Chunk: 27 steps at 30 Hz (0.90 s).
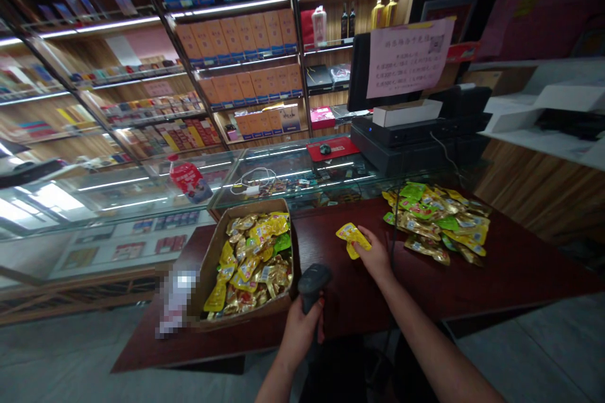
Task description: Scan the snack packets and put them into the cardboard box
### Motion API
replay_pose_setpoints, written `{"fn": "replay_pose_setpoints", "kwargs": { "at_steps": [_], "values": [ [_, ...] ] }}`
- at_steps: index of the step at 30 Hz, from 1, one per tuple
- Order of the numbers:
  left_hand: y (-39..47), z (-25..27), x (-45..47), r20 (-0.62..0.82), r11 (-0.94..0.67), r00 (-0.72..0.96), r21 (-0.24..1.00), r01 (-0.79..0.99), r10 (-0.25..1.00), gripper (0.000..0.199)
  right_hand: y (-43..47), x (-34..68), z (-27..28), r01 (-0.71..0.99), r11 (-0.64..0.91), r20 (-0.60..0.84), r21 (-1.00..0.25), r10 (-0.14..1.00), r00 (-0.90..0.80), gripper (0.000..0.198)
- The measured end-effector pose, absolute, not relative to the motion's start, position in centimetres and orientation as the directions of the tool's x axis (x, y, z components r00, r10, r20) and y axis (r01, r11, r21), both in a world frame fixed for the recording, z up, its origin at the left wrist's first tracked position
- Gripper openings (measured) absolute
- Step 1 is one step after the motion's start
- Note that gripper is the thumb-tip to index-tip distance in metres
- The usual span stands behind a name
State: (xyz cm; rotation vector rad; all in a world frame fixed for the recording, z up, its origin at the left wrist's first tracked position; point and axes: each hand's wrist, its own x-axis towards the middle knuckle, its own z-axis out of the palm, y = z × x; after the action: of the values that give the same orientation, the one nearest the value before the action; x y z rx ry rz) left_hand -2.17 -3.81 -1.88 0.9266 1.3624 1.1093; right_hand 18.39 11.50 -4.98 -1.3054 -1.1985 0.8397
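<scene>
My left hand [302, 321] is wrapped round the handle of a dark barcode scanner [312, 280], whose head tips up above my fist. In my right hand [375, 254] a yellow snack packet [353, 239] is pinched between thumb and fingers, over the dark red table [331, 302]. Left of the scanner stands an open cardboard box [207, 274], filled with gold, yellow and green snack packets [255, 258]. A loose pile of similar packets [435, 217] lies on the table to the right of my right hand. What my left fingertips touch is partly hidden.
Behind the table runs a glass display counter [278, 160] with a white cable [255, 184], a red bag [186, 176] and a mouse [325, 149] on a red mat. A monitor [360, 69] with a pink paper sign [409, 60] stands at right. Shelves of boxes fill the back.
</scene>
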Motion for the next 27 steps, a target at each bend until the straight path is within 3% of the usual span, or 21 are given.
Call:
{"fn": "replay_pose_setpoints", "kwargs": {
  "at_steps": [2,6,9,11,13,15,17,21,27],
  "values": [
    [-3.7,-1.9,-2.0,-0.268,0.263,-0.106,0.963,-0.056,0.958,0.057,12.4,16.7,-3.5,0.045,0.117,0.123,-0.992,0.978,0.169,0.054],
    [-3.8,-2.0,-1.9,-0.264,0.259,-0.117,0.964,-0.057,0.957,0.057,14.0,9.8,1.4,-0.134,0.183,0.195,-0.974,0.977,-0.088,0.055],
    [-3.9,-1.8,-2.0,-0.256,0.251,-0.125,0.966,-0.058,0.959,0.058,15.2,5.8,3.7,-0.131,0.238,0.262,-0.962,0.943,-0.206,0.062],
    [-3.9,-1.6,-2.0,-0.256,0.250,-0.129,0.966,-0.065,0.958,0.058,15.9,5.8,3.6,0.030,0.317,0.307,-0.948,0.935,-0.177,0.060],
    [-4.0,-1.4,-2.0,-0.264,0.256,-0.132,0.964,-0.073,0.955,0.058,16.4,8.2,2.3,0.329,0.342,0.335,-0.880,0.939,-0.078,0.056],
    [-4.0,-1.4,-2.1,-0.270,0.262,-0.125,0.962,-0.076,0.955,0.058,16.8,12.2,0.6,0.650,0.224,0.335,-0.726,0.941,0.049,0.058],
    [-3.9,-1.5,-2.1,-0.270,0.263,-0.111,0.962,-0.079,0.956,0.058,17.1,16.4,-1.1,0.852,0.045,0.330,-0.522,0.932,0.153,0.065],
    [-3.8,-1.8,-2.2,-0.265,0.257,-0.109,0.963,-0.078,0.958,0.058,16.7,21.6,-3.1,0.962,-0.104,0.291,-0.254,0.940,0.178,0.069],
    [-3.8,-1.6,-2.2,-0.277,0.271,-0.108,0.960,-0.070,0.955,0.056,12.1,17.9,-4.1,0.984,0.068,0.280,-0.165,0.960,-0.019,0.069]
  ]
}}
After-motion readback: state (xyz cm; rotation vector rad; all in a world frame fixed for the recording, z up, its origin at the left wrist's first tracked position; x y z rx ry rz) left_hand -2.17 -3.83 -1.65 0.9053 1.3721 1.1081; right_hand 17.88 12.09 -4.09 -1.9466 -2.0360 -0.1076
